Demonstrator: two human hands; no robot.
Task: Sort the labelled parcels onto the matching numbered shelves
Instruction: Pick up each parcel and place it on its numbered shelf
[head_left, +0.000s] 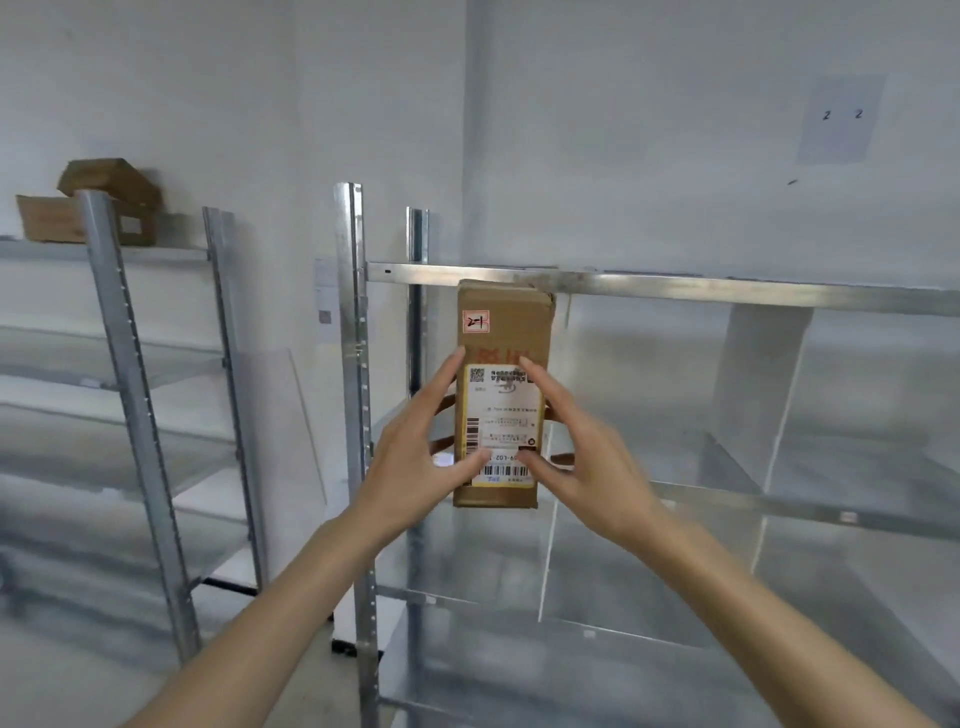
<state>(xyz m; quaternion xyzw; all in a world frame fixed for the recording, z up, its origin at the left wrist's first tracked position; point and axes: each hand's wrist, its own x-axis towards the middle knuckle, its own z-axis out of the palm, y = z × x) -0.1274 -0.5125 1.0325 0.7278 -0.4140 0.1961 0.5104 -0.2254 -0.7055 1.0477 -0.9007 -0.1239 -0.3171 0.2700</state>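
The parcel (497, 395) stands upright at frame centre, tagged 2-1 — both hands grip it, left hand (415, 447) and right hand (587, 452) pinching its sides. Placing seems underway; next, slide it onto the rack (675, 286) beneath the "2 2" sign (841, 117) — the slot number unconfirmed.
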